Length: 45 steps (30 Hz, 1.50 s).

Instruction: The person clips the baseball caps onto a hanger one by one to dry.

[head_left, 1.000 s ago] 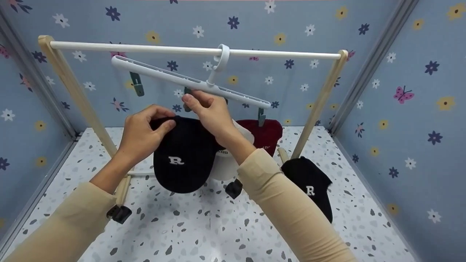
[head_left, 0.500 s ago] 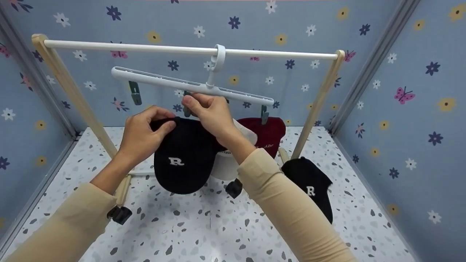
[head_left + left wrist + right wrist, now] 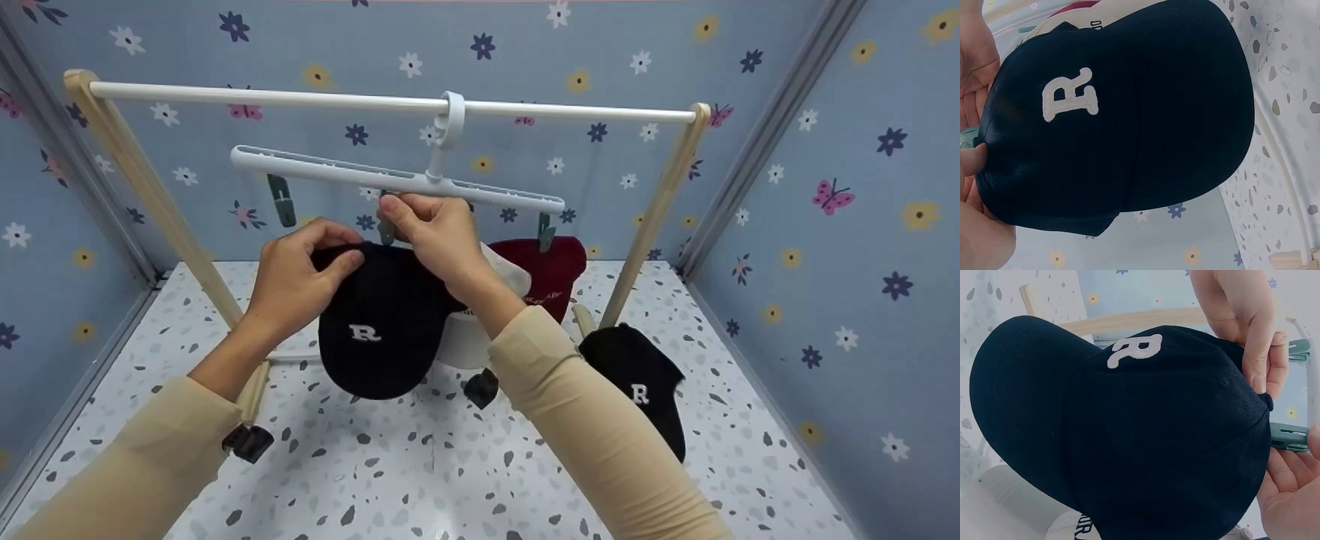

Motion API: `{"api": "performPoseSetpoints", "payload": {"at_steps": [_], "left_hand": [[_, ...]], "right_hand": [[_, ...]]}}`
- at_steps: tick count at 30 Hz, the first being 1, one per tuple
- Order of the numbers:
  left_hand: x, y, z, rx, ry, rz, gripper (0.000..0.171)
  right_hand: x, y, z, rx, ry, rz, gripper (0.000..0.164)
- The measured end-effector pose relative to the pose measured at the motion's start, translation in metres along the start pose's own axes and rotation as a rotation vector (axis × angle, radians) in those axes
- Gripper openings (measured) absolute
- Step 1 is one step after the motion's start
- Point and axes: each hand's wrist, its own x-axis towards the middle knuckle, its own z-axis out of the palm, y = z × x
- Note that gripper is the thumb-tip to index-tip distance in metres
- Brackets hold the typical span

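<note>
My left hand (image 3: 292, 277) pinches the top of a black baseball cap (image 3: 382, 300) between thumb and fingers. The cap hangs brim down, its white letter R facing me. Just above the crown, my right hand (image 3: 442, 240) pinches a dark green clip (image 3: 1291, 437) under the pale blue hanger (image 3: 337, 171). In the right wrist view the clip's lower end meets the cap's edge. Behind my right wrist are a white cap (image 3: 463, 349) and a maroon cap (image 3: 551, 281), the latter held by a clip (image 3: 546, 234) at the hanger's right end. Another clip (image 3: 282, 202) hangs at the left end.
The hanger hooks over the white rod (image 3: 262, 97) of a wooden rack (image 3: 142, 172). On the speckled table (image 3: 420, 480), another black cap (image 3: 637, 390) with an R lies at the right. Blue flowered walls (image 3: 862, 270) enclose the sides and back.
The hanger's left end has sunk, with its clip, and its right end has risen slightly, so it tilts less. The rack's rod shifted a little left. Both hands keep their hold.
</note>
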Motion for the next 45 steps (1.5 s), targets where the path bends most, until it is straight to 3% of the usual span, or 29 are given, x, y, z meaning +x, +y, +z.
{"api": "performPoseSetpoints", "payload": {"at_steps": [25, 45], "left_hand": [[0.0007, 0.0016, 0.0035, 0.004, -0.01, 0.004, 0.014], [0.0006, 0.0034, 0.0099, -0.021, 0.004, -0.04, 0.018]], "right_hand": [[0.0004, 0.0014, 0.0008, -0.007, 0.126, -0.047, 0.019], [0.0004, 0.004, 0.0021, -0.062, 0.129, -0.06, 0.019]]}}
